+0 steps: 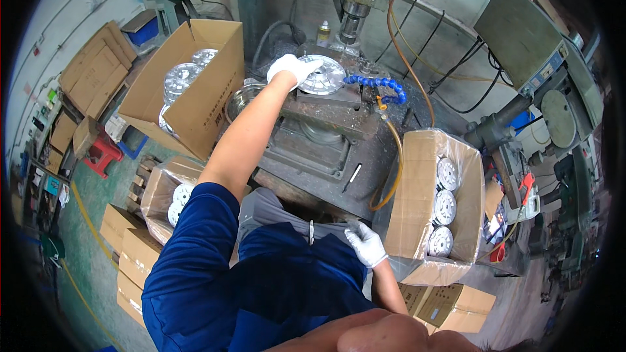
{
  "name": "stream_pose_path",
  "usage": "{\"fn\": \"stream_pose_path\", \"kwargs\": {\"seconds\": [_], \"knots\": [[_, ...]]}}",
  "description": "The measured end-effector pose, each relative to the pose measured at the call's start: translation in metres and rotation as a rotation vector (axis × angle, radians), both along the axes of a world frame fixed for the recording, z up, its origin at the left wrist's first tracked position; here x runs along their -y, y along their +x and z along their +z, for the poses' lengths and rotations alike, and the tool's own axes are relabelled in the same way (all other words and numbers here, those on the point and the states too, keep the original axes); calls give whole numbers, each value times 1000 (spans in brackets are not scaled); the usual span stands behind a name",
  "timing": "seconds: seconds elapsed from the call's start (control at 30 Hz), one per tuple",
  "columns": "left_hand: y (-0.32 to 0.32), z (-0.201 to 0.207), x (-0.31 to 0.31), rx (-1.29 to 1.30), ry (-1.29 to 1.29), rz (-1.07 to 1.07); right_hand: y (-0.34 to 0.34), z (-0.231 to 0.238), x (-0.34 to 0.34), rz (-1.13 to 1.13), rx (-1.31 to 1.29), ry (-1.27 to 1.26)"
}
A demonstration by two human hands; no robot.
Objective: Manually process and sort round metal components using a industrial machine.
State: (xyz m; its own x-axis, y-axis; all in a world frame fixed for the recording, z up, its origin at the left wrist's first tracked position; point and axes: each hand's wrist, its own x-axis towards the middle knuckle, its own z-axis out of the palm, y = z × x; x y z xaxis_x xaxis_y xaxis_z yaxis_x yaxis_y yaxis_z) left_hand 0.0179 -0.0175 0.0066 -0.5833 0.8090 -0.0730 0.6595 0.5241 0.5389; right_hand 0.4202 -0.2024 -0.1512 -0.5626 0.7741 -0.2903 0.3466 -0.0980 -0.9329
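Observation:
A shiny, round, wheel-like metal disc (326, 79) lies on a block under the spindle of a drill-press-like machine. My left hand (293, 69), in a white glove, reaches out to the disc's left side, its fingers closed at the rim and lying partly over the top. My right hand (367, 245), gloved too, hangs by my lap at the table's front edge with loosely bent fingers apart and nothing visible in them. The blue jointed coolant hose (381, 83) ends at the disc's right edge. Beside my left forearm sits a round metal bowl (240, 99).
Cardboard boxes with similar discs stand at the left (215, 101) and right (411, 202); another lined box (156, 199) is lower left. A marker-like stick (352, 177) and an orange hose (395, 150) lie on the metal table. A spray can (323, 34) stands behind the disc.

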Motion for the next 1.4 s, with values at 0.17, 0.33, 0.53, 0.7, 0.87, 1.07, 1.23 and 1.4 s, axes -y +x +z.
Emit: {"fn": "stream_pose_path", "kwargs": {"seconds": [0.17,0.33,0.53,0.7,0.87,1.07,1.23,1.4], "knots": [[-17,-13,-11,-31,77,-46,-4,8,-4,44,61,79],[-22,-16,-17,40,54,-150,3,-3,1,32,75,131],[-23,-16,-15,52,59,-137,4,-20,-1,79,120,129],[-10,-5,-5,46,96,-98,-11,-3,-7,86,124,218],[-13,-9,-9,30,114,-82,-14,-1,-3,82,121,233],[-14,-10,-8,10,47,-87,-15,5,5,126,177,251],[-8,-1,-3,50,48,-84,-15,-13,-4,116,167,293],[-7,-3,-1,21,107,-60,-23,8,-10,128,213,300]]}}
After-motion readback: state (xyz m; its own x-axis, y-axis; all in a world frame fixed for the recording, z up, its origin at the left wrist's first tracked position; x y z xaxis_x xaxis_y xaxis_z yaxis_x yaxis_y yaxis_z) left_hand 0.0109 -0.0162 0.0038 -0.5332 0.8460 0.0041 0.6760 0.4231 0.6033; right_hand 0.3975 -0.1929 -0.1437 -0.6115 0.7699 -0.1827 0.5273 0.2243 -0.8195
